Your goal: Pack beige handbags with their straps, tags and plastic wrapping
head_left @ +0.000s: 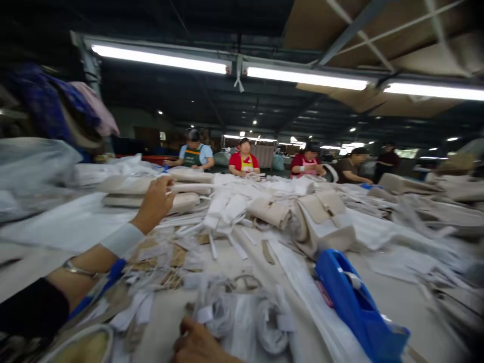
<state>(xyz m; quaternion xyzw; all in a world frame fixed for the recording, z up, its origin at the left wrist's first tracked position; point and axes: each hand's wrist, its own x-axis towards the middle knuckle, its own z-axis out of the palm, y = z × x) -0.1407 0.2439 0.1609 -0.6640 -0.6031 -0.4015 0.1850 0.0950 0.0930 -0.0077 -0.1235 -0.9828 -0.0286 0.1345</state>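
My left hand is stretched out over the table, its fingers loosely bent and a little apart, beside a stack of flat beige bags. Whether the fingertips touch the stack I cannot tell. At the bottom edge is my right hand, partly cut off, its bent fingers apart and nothing visible in them. Just beyond it lies a clear plastic-wrapped bundle with two coiled, light-coloured straps. A white band and a bracelet sit on my left forearm.
A blue tape dispenser stands to the right. Beige flap bags, white wrapping sheets and paper and plastic scraps cover much of the table. A round tub is at bottom left. Several co-workers are across the table.
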